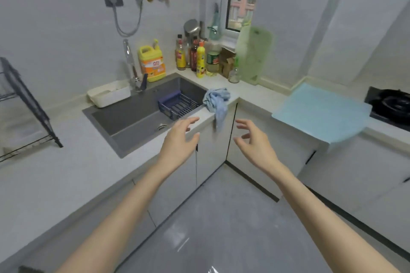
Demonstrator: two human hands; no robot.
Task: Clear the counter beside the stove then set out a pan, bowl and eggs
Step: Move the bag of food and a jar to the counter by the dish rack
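Mat [319,109], light blue, lies flat on the tabletop [261,93] just left of the stove [390,104], long axis running from the wall toward the front edge, its near corner overhanging. Left hand [179,139] and right hand [255,142] hover over the cabinet corner, fingers spread, holding nothing. Blue rag [218,102] droops over the edge beside the sink [142,115].

Matt grey sink [133,122], shiny metal tap [131,64], crumpled blue cloth [218,101], glossy floor [221,228], smooth pale counter [55,184].
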